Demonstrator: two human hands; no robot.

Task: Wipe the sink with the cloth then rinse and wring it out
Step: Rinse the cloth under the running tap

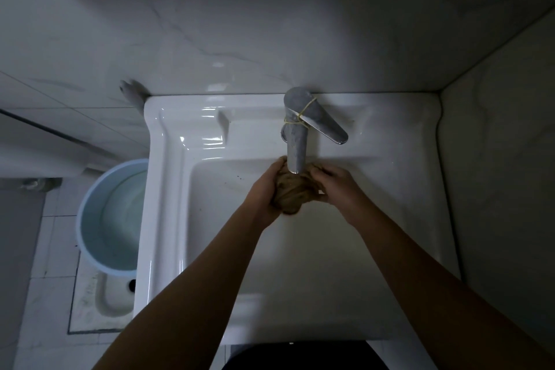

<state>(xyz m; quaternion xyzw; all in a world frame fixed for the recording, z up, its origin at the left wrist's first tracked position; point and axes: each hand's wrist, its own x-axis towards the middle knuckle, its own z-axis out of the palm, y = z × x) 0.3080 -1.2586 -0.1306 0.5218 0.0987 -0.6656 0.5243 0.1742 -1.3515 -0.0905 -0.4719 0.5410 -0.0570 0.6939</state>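
Gripping cloth (289, 195) nr sink (165, 204) back edge

Bucket (96, 234) half behind sink (163, 219)

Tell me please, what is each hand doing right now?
Left hand: closed, gripping the brown cloth under the faucet spout.
Right hand: closed, gripping the same cloth's other end.

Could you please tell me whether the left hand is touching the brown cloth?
Touching. The head view shows the left hand gripping the cloth, with its fingers curled round the cloth's left end and no gap between them.
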